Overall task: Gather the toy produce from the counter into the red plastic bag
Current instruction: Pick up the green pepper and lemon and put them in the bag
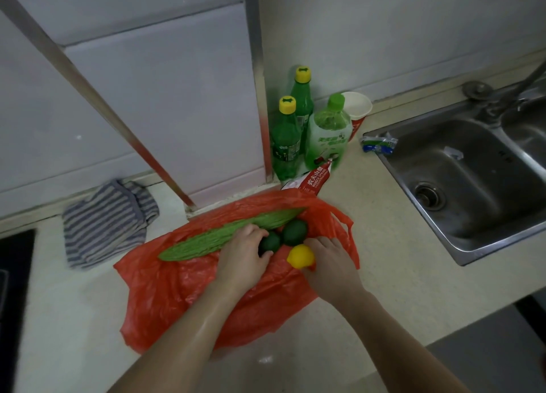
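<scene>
Rolling away is the likeliest trouble here: the yellow lemon (300, 255), the nearer green fruit (269, 242) and the other green fruit (294, 230) are smooth, rounded plastic, sitting on thin, crinkled, slippery film in the lower middle of the frame. The red bag (192, 289) lies slack and mostly flat on the pale counter (384, 245). I cannot tell whether the produce is inside its mouth or merely on top, so a careless tug on the film could send everything toward the steel sink (461, 186) at right. The left hand (245, 254) curls its fingers over the nearer green fruit, and the right hand (331, 262) wraps round the lemon. The long gourd (212, 239), ridged and bumpy, stretches diagonally across the bag and could snag or tear the film.
</scene>
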The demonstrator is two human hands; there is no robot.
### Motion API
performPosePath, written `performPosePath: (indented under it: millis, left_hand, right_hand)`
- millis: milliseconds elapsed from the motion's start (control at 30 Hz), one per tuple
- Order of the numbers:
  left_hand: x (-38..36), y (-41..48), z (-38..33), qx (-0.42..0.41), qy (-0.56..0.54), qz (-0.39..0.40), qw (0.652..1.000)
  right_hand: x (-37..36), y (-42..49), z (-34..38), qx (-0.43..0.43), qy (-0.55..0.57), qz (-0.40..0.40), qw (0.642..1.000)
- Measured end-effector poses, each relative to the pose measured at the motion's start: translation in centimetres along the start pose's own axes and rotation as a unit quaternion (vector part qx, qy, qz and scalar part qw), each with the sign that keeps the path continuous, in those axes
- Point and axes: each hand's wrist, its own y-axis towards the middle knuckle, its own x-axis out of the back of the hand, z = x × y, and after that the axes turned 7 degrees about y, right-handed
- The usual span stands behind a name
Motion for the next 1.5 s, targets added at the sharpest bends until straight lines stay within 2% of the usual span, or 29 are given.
performPosePath:
  millis: [367, 733, 1000, 1100, 1500]
  left_hand:
    - [0.7, -0.9, -0.3, 0.013, -0.001, -0.001, 1.0]
    - [6.4, -3.2, -0.1, -0.005, -0.009, -0.05, 0.999]
    - [12.4, -6.3, 0.1, -0.052, 0.034, -0.061, 0.996]
    - [14.7, -7.4, 0.9, -0.065, 0.048, -0.066, 0.995]
    - [21.2, -15.9, 6.5, -0.086, 0.072, -0.115, 0.987]
  right_hand:
    - [1.3, -0.8, 0.4, -0.008, -0.001, -0.001, 1.0]
    - [5.6, -3.0, 3.1, -0.006, -0.052, -0.029, 0.998]
    - [9.6, -6.9, 8.8, 0.032, -0.101, -0.104, 0.989]
    - [10.4, -8.7, 11.2, 0.022, -0.108, -0.12, 0.987]
    - [9.5, -16.6, 19.7, 0.035, -0.141, -0.19, 0.971]
